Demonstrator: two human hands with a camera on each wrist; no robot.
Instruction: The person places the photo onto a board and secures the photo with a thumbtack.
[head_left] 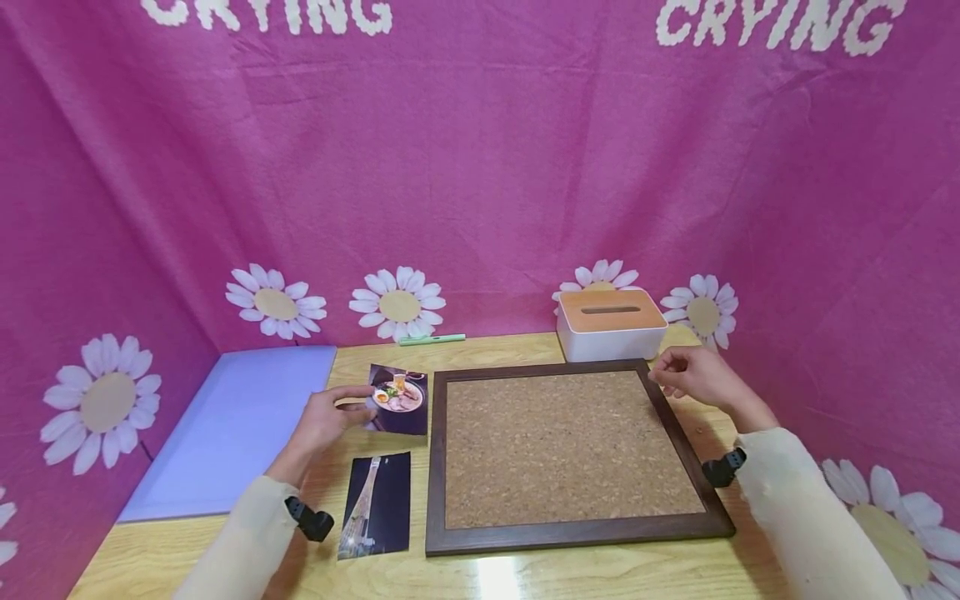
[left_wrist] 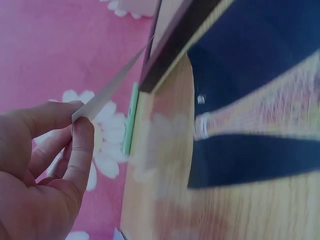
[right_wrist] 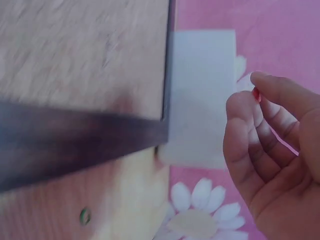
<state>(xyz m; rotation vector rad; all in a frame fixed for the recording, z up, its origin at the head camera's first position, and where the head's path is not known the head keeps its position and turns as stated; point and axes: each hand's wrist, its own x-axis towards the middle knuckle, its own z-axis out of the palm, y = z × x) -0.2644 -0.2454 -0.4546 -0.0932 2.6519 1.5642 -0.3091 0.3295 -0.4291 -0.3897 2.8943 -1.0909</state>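
Note:
Between thumb and fingers, my left hand [head_left: 324, 422] pinches a photo of a ramen bowl [head_left: 402, 408] by its left edge. Seen almost edge-on in the left wrist view, this photo [left_wrist: 107, 91] is held above the table. Closer to me lies a second photo, a lit tower against a dark sky [head_left: 384, 504]. To the right is a cork board [head_left: 562, 450] in a dark brown frame. Over the frame's far right corner, my right hand [head_left: 693, 375] pinches a small red thing [right_wrist: 256, 95] between thumb and forefinger; the fingertips cover most of it.
A white tissue box [head_left: 611, 337] with a wood-coloured lid stands behind the board. A green pen [head_left: 432, 340] lies at the table's back edge. At left is a pale blue sheet [head_left: 232, 429]. A small green ring-like thing [right_wrist: 85, 216] lies right of the board. Pink cloth surrounds the table.

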